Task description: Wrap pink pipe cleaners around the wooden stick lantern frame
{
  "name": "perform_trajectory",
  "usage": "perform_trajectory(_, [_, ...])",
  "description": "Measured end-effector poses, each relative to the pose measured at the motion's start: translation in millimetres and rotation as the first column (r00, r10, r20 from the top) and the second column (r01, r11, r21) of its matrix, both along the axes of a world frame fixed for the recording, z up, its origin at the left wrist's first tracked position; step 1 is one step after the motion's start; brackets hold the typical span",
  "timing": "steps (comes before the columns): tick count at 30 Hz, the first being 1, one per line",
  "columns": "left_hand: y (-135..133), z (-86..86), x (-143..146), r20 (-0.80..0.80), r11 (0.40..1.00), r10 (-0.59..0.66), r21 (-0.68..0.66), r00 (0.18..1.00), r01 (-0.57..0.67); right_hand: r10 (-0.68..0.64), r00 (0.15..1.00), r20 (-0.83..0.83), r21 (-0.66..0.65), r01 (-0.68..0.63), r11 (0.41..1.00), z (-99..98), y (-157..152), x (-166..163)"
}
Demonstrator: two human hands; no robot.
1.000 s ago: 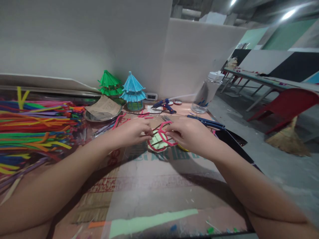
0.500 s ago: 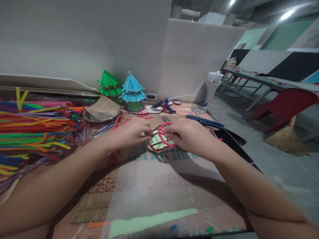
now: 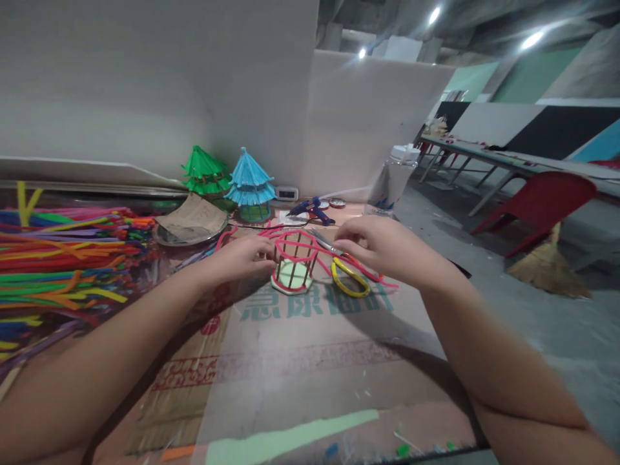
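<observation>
A small cage-like pipe-cleaner frame (image 3: 294,259) stands upright, with pink rings, dark brown posts and a pale green base. At its left side are the bent fingertips of my left hand (image 3: 242,260), closed on its edge. My right hand (image 3: 382,250) is apart from the frame, loosely curved over a pair of scissors, thumb and forefinger apart. The scissors' yellow and red handles (image 3: 349,278) show below that hand, and their blades point left. Pink pipe cleaners (image 3: 387,284) lie around the frame and under the right hand.
Bundles of coloured pipe cleaners (image 3: 62,258) fill the left side. Behind stand a green model (image 3: 203,171), a blue-roofed model (image 3: 250,184), a metal dish (image 3: 191,236) with cardboard, a blue glue gun (image 3: 312,210) and a clear bottle (image 3: 391,181). A red chair (image 3: 542,206) is off to the right.
My right hand has let go of the frame and moved right, uncovering the scissors' handles. The frame, tilted before, now stands upright. My left hand has shifted slightly left. The camera view has turned a little.
</observation>
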State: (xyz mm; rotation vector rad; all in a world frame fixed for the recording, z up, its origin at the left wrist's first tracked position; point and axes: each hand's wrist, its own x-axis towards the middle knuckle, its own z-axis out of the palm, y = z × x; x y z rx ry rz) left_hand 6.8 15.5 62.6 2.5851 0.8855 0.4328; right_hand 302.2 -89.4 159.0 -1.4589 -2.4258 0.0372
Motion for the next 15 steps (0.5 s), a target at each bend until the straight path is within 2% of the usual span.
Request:
perform_trajectory(7, [-5,-0.9,4,0.006,0.99,0.03,-0.139,1.0,-0.029,0.034,0.999,0.029,-0.08,-0.031,0.996,-21.5,9,-14])
perform_trajectory(15, [-5,-0.9,3,-0.014,0.986,0.057,-0.153,0.998,-0.059,-0.001,1.0,0.016,-0.053,0.002,0.999,-32.2,19,-14])
